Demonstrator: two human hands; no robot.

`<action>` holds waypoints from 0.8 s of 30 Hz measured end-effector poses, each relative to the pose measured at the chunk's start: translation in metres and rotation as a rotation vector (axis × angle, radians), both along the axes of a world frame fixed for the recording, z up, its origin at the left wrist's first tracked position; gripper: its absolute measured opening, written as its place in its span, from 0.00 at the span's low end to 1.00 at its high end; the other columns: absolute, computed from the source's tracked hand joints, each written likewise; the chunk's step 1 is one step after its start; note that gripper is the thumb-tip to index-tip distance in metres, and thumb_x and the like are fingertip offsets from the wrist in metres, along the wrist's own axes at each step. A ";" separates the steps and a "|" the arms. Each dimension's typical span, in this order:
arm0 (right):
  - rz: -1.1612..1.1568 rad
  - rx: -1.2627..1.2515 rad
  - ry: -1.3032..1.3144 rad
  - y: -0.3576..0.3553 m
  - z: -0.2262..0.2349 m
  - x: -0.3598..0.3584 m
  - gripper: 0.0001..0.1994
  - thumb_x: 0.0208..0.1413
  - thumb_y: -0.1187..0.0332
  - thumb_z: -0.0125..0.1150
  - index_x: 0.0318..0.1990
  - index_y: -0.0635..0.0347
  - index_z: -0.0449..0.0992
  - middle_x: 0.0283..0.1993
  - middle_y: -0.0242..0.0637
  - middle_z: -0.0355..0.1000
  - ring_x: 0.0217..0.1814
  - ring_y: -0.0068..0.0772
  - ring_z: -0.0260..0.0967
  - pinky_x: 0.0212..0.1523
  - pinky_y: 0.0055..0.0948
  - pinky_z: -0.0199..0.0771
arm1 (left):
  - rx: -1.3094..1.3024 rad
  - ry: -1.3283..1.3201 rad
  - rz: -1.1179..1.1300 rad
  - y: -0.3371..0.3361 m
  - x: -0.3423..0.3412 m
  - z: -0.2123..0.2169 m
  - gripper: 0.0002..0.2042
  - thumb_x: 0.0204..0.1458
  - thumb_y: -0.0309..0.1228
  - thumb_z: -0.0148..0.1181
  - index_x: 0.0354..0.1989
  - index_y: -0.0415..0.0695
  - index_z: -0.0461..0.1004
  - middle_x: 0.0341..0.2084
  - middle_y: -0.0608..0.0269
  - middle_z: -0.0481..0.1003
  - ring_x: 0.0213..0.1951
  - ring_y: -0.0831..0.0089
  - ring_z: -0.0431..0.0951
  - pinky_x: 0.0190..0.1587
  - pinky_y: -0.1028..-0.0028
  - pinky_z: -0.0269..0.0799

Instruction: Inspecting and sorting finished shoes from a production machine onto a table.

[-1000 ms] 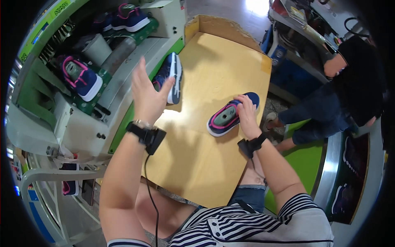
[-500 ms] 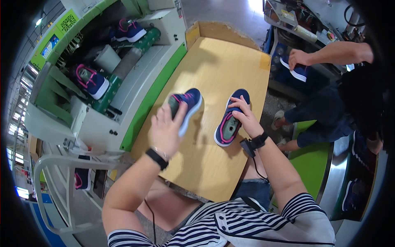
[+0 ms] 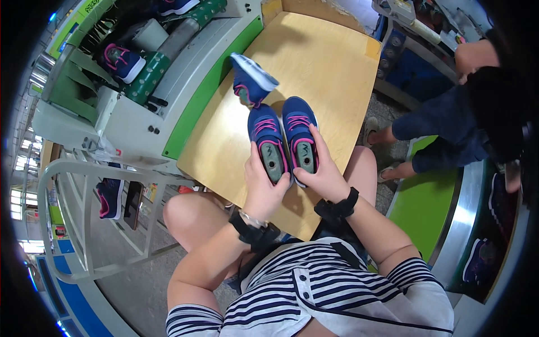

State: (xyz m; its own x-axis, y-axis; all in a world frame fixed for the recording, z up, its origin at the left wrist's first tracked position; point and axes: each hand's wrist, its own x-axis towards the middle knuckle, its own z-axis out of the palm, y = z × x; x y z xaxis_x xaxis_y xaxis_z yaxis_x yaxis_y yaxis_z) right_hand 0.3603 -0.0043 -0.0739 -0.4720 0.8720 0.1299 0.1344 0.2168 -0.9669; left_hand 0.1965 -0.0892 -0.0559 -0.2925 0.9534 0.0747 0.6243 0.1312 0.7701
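Observation:
My left hand [image 3: 266, 188] is closed around the heel of a navy sneaker [image 3: 264, 126] with pink laces. Its twin, a second navy sneaker [image 3: 298, 121], is gripped at the heel by my right hand [image 3: 325, 174]. The pair stands side by side over the near part of the wooden table [image 3: 331, 62], toes pointing away from me. A grey-green shoe last with a round hole fills each opening. Just beyond the left toe, a third navy sneaker [image 3: 251, 78] lies tipped on its side, white sole toward the right.
Left of the table stands a machine [image 3: 208, 67] with a green edge, carrying a sneaker [image 3: 123, 63] on a green roller. A metal rack [image 3: 84, 219] at lower left holds another sneaker [image 3: 110, 197] and a phone [image 3: 132, 205]. At right stands a co-worker [image 3: 449, 135] beside a green platform [image 3: 422, 202].
Both hands have come together nearer my body, each now on a sneaker of an upright pair. A third sneaker now lies on its side beyond them. My view has shifted.

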 end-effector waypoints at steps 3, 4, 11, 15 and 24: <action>-0.054 -0.017 -0.003 -0.021 -0.007 0.005 0.50 0.44 0.70 0.69 0.73 0.65 0.43 0.73 0.63 0.46 0.76 0.58 0.45 0.73 0.44 0.48 | 0.082 -0.209 0.045 -0.013 0.006 -0.005 0.49 0.44 0.29 0.68 0.71 0.34 0.39 0.58 0.37 0.58 0.60 0.45 0.60 0.64 0.54 0.55; -0.087 0.129 -0.088 -0.028 -0.007 0.006 0.50 0.44 0.70 0.70 0.73 0.66 0.42 0.72 0.63 0.47 0.75 0.60 0.46 0.73 0.44 0.49 | 0.093 -0.203 0.036 -0.015 0.007 -0.006 0.51 0.43 0.30 0.70 0.71 0.34 0.39 0.59 0.38 0.56 0.61 0.44 0.59 0.65 0.54 0.54; -0.117 0.127 -0.048 -0.033 -0.013 -0.003 0.48 0.46 0.72 0.68 0.73 0.65 0.42 0.72 0.59 0.49 0.75 0.53 0.49 0.71 0.41 0.53 | 0.251 -0.372 0.061 0.011 -0.003 -0.016 0.50 0.39 0.25 0.67 0.72 0.40 0.42 0.65 0.44 0.52 0.68 0.52 0.53 0.70 0.59 0.50; 0.012 -0.210 0.201 -0.020 0.000 0.037 0.45 0.48 0.79 0.64 0.74 0.62 0.45 0.69 0.44 0.57 0.70 0.33 0.57 0.67 0.28 0.59 | 0.098 -1.049 0.231 0.002 -0.043 0.049 0.40 0.42 0.22 0.60 0.69 0.36 0.54 0.59 0.47 0.65 0.60 0.54 0.68 0.65 0.61 0.62; -0.042 -0.080 0.034 -0.031 -0.009 0.065 0.43 0.46 0.75 0.72 0.69 0.65 0.53 0.67 0.46 0.59 0.69 0.37 0.59 0.67 0.32 0.60 | 0.537 -0.962 0.190 -0.005 -0.096 0.183 0.33 0.47 0.19 0.52 0.67 0.35 0.56 0.50 0.53 0.73 0.49 0.62 0.76 0.57 0.68 0.70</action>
